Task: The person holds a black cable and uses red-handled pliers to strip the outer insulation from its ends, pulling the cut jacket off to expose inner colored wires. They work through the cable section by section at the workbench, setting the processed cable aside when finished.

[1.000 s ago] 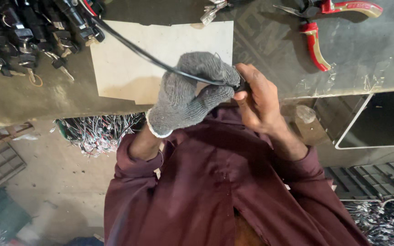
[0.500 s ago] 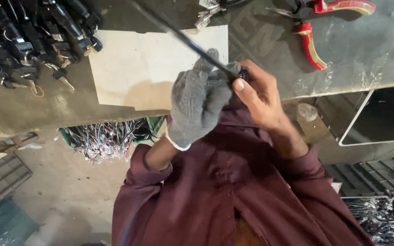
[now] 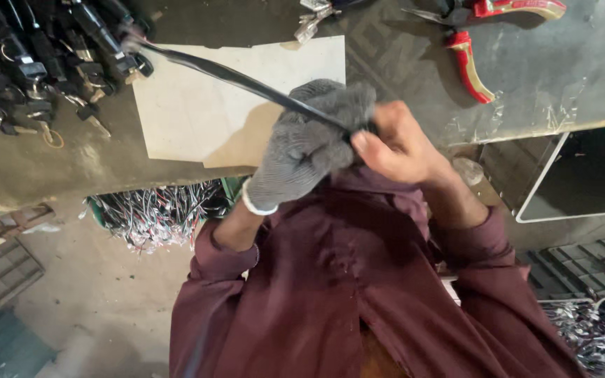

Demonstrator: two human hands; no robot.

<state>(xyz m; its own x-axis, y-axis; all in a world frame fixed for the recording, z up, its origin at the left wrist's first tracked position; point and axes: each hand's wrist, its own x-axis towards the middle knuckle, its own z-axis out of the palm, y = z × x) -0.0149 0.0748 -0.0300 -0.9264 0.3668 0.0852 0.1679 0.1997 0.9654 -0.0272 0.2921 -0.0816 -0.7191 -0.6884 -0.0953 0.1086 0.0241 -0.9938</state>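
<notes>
The gloved left hand (image 3: 309, 143) is closing tight round a black cable (image 3: 246, 80) that is stretching up-left over the desk (image 3: 561, 77), the bare right hand (image 3: 397, 140) is pinching its near end, and a green bin (image 3: 229, 187) below is holding tangled wires (image 3: 159, 213).

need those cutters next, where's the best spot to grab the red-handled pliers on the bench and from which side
Probably best to take the red-handled pliers by the two curved red handles, closing fingers around both at once. Come from the right, since the dark metal jaws point left toward the bench's middle and the handles splay open rightward and downward. The grey metal bench top around them looks bare.
</notes>
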